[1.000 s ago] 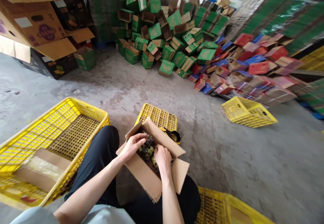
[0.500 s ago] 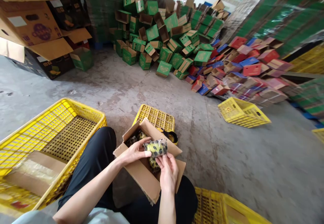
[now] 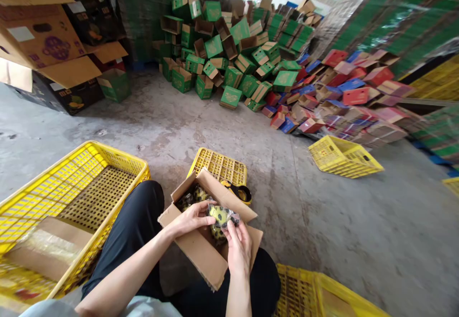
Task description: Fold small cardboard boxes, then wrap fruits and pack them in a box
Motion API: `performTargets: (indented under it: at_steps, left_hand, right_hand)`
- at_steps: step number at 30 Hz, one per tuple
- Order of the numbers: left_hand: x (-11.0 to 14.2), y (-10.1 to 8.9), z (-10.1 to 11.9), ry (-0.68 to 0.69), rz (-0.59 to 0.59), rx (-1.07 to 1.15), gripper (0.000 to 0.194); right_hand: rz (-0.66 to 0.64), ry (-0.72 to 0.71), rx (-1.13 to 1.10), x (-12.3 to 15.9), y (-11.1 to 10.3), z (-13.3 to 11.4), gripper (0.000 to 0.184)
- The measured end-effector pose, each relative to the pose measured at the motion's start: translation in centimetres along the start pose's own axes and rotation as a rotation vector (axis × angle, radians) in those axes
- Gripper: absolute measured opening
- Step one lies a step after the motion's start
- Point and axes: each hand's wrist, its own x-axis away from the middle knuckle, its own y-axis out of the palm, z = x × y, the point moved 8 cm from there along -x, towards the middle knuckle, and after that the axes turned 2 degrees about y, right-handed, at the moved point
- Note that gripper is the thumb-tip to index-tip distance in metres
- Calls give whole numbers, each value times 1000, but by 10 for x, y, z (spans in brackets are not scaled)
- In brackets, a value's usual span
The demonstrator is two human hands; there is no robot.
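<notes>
An open brown cardboard box (image 3: 201, 252) rests on my lap, with several yellow-green packets inside it. Both hands hold one clear-wrapped yellow-green packet (image 3: 221, 215) just above the box's opening. My left hand (image 3: 190, 219) pinches the packet's left end. My right hand (image 3: 238, 243) grips its right end from below, fingers closed on the wrapper. A roll of tape (image 3: 243, 193) lies just beyond the box's far flap.
A large yellow crate (image 3: 118, 157) holding a flat cardboard piece stands at my left. A small upturned yellow crate (image 3: 220, 164) sits beyond the box, another yellow crate (image 3: 344, 157) lies on the concrete floor to the right. Heaps of green, red and blue cartons fill the back.
A second ago both hands were down inside the box. They have since lifted one wrapped packet out, and it now sits slightly lower and more crumpled between them.
</notes>
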Motion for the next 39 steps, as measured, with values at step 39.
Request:
performTargets:
  at_steps: [39]
  left_hand:
    - [2,-9,0,54,113,80,69]
  right_hand:
    - [130,-119,37,-2,-8,-11,44]
